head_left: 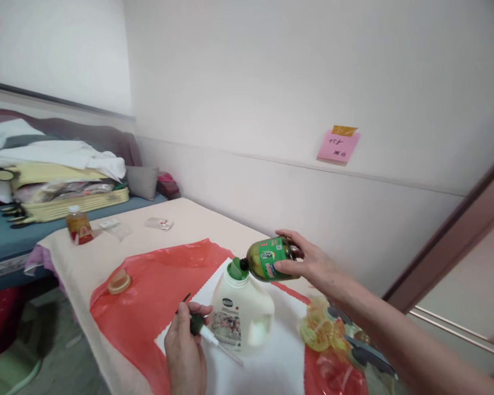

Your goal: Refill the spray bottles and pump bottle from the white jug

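My right hand (308, 263) grips a small green-labelled bottle (267, 257), tipped almost on its side. Its dark neck points into the green opening (236, 270) of a white plastic jug (241, 312) that stands on a white cloth (267, 362). My left hand (185, 348) is closed round a dark green pump top with a white tube (203, 329), held just left of the jug.
A red plastic sheet (148, 296) covers the beige table (86, 258). On it lie a tan lid (119, 282), a small amber bottle (79, 226) and clear packets (160, 223). Yellow-green plastic items (319, 329) sit at the right. A bed piled with folded cloth (53, 170) stands at the left.
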A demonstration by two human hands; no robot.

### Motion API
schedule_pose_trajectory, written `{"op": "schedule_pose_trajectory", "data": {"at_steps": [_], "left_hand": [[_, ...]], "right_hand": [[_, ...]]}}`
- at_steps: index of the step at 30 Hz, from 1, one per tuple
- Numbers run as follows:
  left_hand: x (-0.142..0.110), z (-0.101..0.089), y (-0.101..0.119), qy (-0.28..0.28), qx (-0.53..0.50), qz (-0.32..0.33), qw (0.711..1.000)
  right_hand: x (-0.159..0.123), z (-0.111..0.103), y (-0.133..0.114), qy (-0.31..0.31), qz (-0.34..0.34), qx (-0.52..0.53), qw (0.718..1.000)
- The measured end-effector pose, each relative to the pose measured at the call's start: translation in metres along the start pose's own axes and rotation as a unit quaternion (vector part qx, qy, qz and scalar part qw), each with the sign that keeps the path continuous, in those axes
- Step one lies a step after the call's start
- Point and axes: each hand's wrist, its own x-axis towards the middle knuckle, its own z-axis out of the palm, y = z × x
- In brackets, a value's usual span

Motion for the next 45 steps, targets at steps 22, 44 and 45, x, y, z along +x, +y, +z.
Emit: {"op": "schedule_pose_trajectory", "data": {"at_steps": [22, 44, 45], "left_hand": [[0.013, -0.013, -0.002, 0.006, 0.012, 0.006, 1.000], [0.002, -0.004, -0.002, -0.017, -0.005, 0.002, 1.000], [0.002, -0.004, -0.003, -0.016, -0.007, 0.003, 1.000]], "right_hand": [[0.015, 0.005, -0.064, -0.035, -0.106, -0.258, 0.960], [-0.012, 0.024, -0.005, 0.022, -0.255, -0.239, 0.937], [-0.016, 0.025, 0.002, 0.041, -0.243, -0.214, 0.945]]}}
